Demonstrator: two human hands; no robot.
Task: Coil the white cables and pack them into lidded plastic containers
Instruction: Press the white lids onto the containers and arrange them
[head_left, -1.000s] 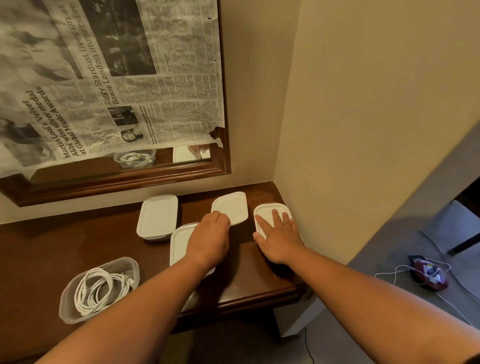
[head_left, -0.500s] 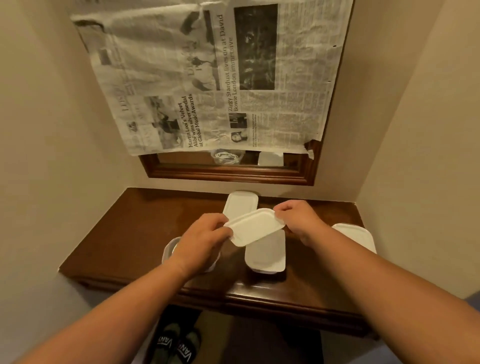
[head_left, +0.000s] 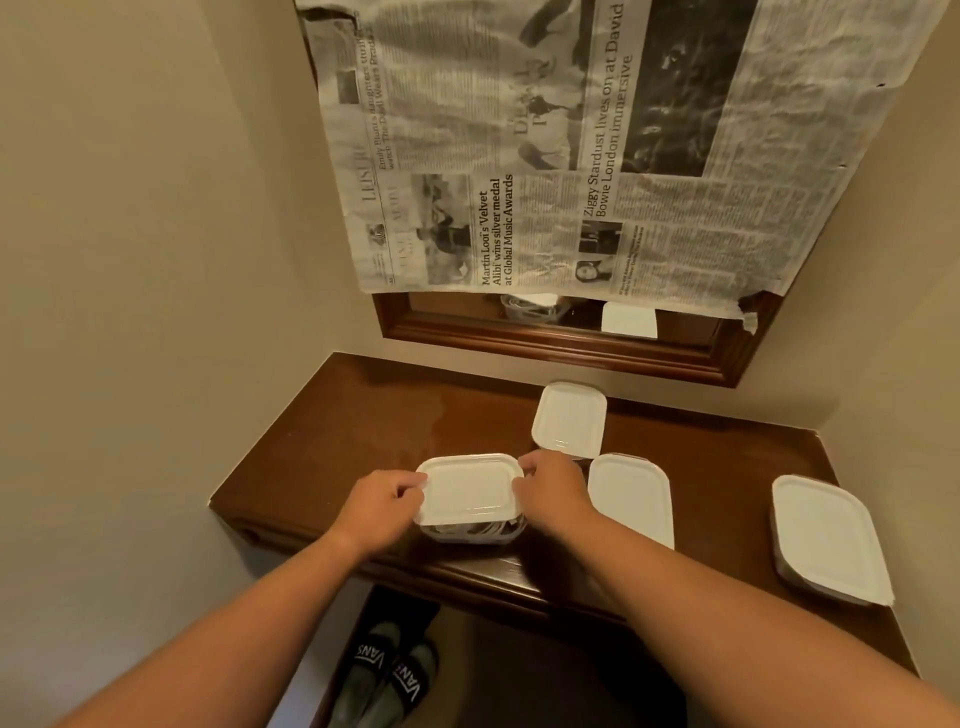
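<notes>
A white lid (head_left: 467, 488) lies on top of a clear plastic container (head_left: 470, 534) near the front edge of the dark wooden shelf (head_left: 332, 447). Coiled white cable shows through the container's front wall. My left hand (head_left: 382, 506) grips the lid's left edge, and my right hand (head_left: 553, 493) grips its right edge. Both hands have their fingers curled over the rim.
Three more lidded containers stand on the shelf: one behind (head_left: 570, 418), one right of my right hand (head_left: 631, 496), one at the far right (head_left: 826, 538). A newspaper-covered mirror (head_left: 561, 332) hangs above. Walls close in on both sides. Slippers (head_left: 387, 675) lie on the floor below.
One second ago my hands rested on lids at the right. They lifted one white lid, carried it left, and it now sits on the cable-filled container. The view has swung left.
</notes>
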